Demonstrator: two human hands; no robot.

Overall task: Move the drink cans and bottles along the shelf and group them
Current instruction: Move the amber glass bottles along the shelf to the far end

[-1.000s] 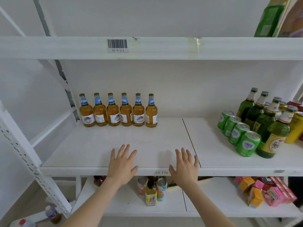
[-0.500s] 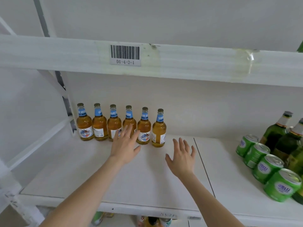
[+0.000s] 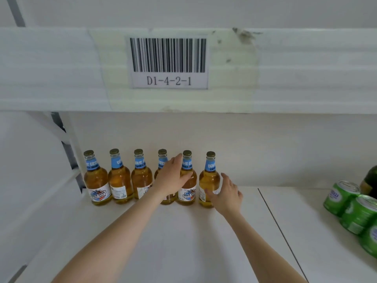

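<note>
"Where's the row, going by the barcode label (image 3: 169,62)?"

"Straight below it, at the back of the shelf board (image 3: 183,242). There are six amber bottles (image 3: 95,180) with blue neck labels, upright and side by side. The row starts left of the label and ends just past its right edge."

"And your left hand?"

"My left hand (image 3: 173,180) is below the label's middle, in front of the fourth bottle (image 3: 162,158), hiding most of it. The fingers are straight and loose, with the tips up by the neck of the fifth bottle (image 3: 187,194), and my thumb lies across that one's shoulder. Nothing is gripped. Whether the palm touches glass, I can't tell."

"The right?"

"My right hand (image 3: 225,194) is below the label's right corner, spread wide at the sixth bottle (image 3: 209,178). The thumb lies across its paper label and the fingers reach out past its right side. They aren't closed round it."

"And the rest?"

"Green cans (image 3: 340,198) sit clustered well to the right of the label and lower, with a dark green bottle (image 3: 370,180) just behind them."
</note>
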